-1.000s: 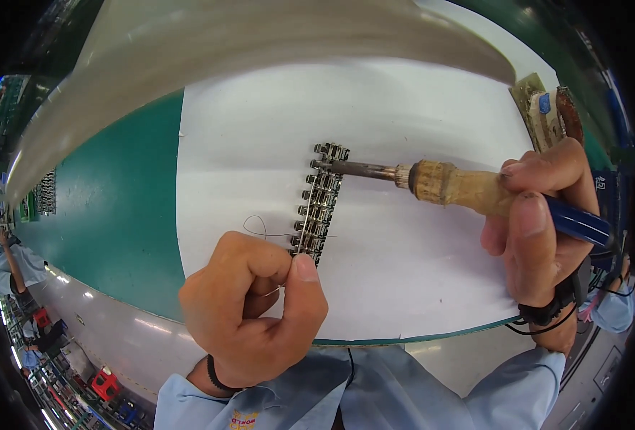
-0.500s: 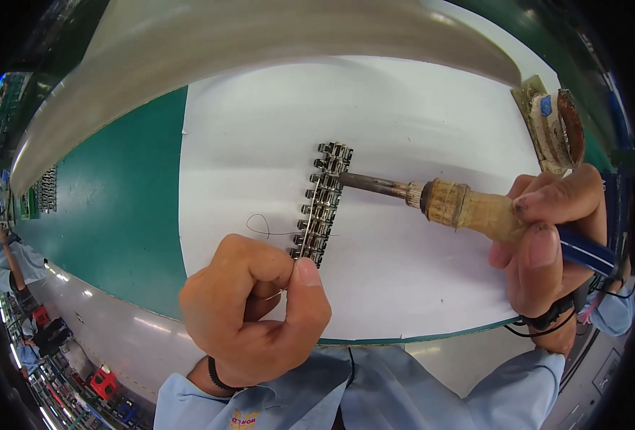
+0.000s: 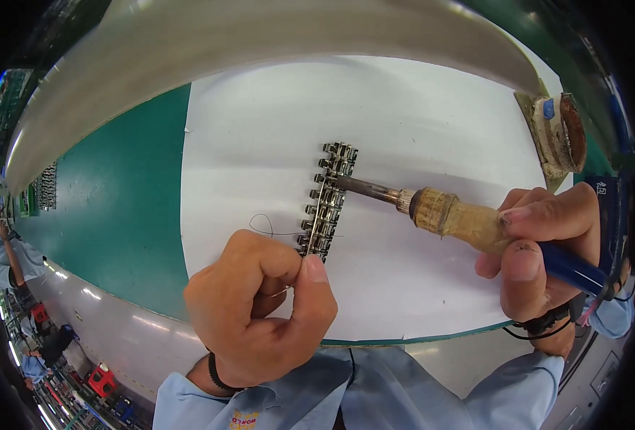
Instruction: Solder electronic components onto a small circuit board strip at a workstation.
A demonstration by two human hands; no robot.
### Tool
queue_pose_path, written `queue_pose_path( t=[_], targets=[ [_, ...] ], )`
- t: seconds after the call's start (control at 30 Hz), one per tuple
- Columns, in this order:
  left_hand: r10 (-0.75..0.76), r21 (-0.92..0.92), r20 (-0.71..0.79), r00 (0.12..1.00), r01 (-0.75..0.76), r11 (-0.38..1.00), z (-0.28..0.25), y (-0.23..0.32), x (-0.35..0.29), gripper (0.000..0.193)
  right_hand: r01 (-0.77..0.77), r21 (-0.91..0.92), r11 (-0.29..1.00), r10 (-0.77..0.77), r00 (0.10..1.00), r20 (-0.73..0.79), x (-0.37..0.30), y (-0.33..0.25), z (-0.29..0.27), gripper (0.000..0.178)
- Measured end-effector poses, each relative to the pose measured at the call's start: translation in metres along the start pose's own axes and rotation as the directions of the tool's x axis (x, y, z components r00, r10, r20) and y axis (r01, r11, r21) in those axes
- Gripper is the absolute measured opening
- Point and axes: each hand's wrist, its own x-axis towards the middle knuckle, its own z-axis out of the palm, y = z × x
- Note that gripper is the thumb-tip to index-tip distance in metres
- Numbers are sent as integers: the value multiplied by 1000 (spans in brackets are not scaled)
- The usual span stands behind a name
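Observation:
A row of small shiny metal connector parts lies on the white sheet, slanting toward me. My left hand is closed at the near end of the row, thumb and forefinger pinching a thin silvery solder wire that runs up along the parts. Wrapped round the taped handle of a soldering iron is my right hand. The iron points left, its dark tip touching the row in its upper half, near the wire's far end. A fine dark loose strand curls beside the row, left of it.
White paper covers the green bench mat. A stained round holder stands at the far right. Across the top arches a large pale curved hood. More metal rows sit at the far left, near another person.
My right hand has moved slightly left, and the iron tip sits a little nearer to me along the row. The left hand keeps its pinch, and the view has shifted slightly.

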Motion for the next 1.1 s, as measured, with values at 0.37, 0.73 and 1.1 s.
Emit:
queue_pose_path(
  t=[0.37,0.73,1.1],
  targets=[
    [-28,1,16,999,28,1000,1,-2,-2,19,-22,12,1000,22,1000,3,-2,0,3,31],
    [-9,12,4,1000,9,1000,3,-3,-4,19,-32,-26,999,32,999,8,-5,1,3,31],
    [-18,13,5,1000,18,1000,-1,1,-2,20,-7,-38,999,6,1000,-12,0,-3,-2,31]
  ],
)
